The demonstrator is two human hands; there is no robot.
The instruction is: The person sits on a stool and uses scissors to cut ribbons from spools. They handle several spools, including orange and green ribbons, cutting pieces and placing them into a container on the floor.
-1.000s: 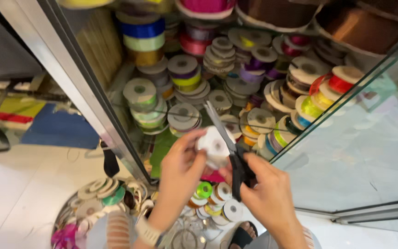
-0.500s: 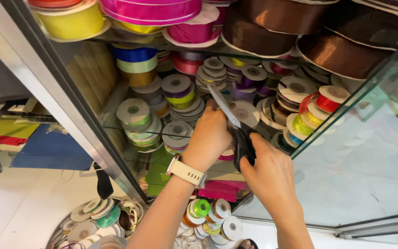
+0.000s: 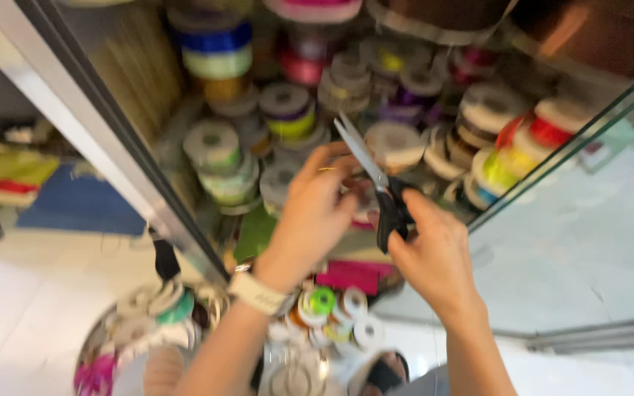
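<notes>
My left hand (image 3: 315, 209) is raised in front of a glass cabinet, fingers curled around a small white ribbon spool (image 3: 365, 211) that is mostly hidden behind the hand. It wears a white-strapped watch (image 3: 261, 293). My right hand (image 3: 434, 258) grips the black handles of a pair of scissors (image 3: 389, 207). The silver blades point up and to the left, right beside the left fingers. The view is blurred, so I cannot tell whether the blades touch ribbon.
The cabinet shelf (image 3: 258, 235) holds several stacks of coloured ribbon spools (image 3: 214, 147). A metal frame (image 3: 104, 139) runs diagonally at left, a glass door (image 3: 574, 220) at right. Below, a round metal tray (image 3: 93, 345) holds more spools. Blue mat (image 3: 75, 205) on the white floor.
Both hands have lifted toward the cabinet shelf. The white spool, plainly seen in the left hand a second ago, is now largely covered. The view has shifted and blurred.
</notes>
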